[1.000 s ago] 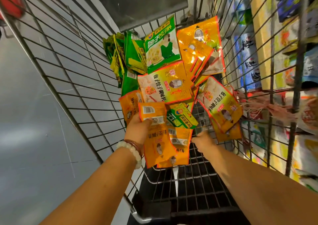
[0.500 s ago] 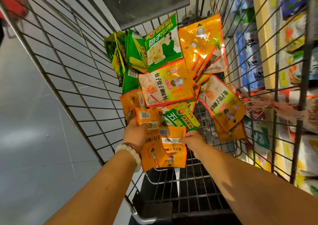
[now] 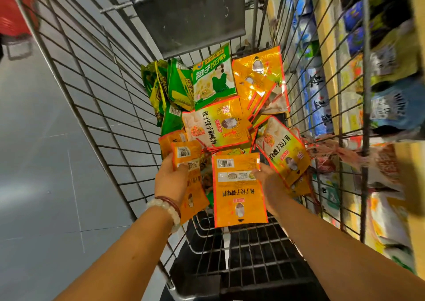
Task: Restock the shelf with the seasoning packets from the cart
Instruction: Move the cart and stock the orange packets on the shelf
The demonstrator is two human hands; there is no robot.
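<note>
Both my arms reach down into a wire shopping cart (image 3: 96, 107). My left hand (image 3: 171, 181), with a bead bracelet on the wrist, grips an orange seasoning packet (image 3: 192, 195), back side up, thumb across its label. My right hand (image 3: 270, 185) holds a second orange packet (image 3: 239, 192) by its right edge, barcode at the top. Beyond the hands lies a pile of orange packets (image 3: 217, 126) and green packets (image 3: 213, 77) against the cart's far end.
The shelf (image 3: 349, 75) with blue, yellow and dark packets runs along the right, seen through the cart's side mesh. A grey flap (image 3: 190, 17) stands at the cart's far end. Grey floor (image 3: 34, 185) lies to the left. A black crate sits under the cart's basket.
My right hand has taken hold of an orange packet and lifted it clear of the pile, apart from the one in my left hand. The green packet below is now covered.
</note>
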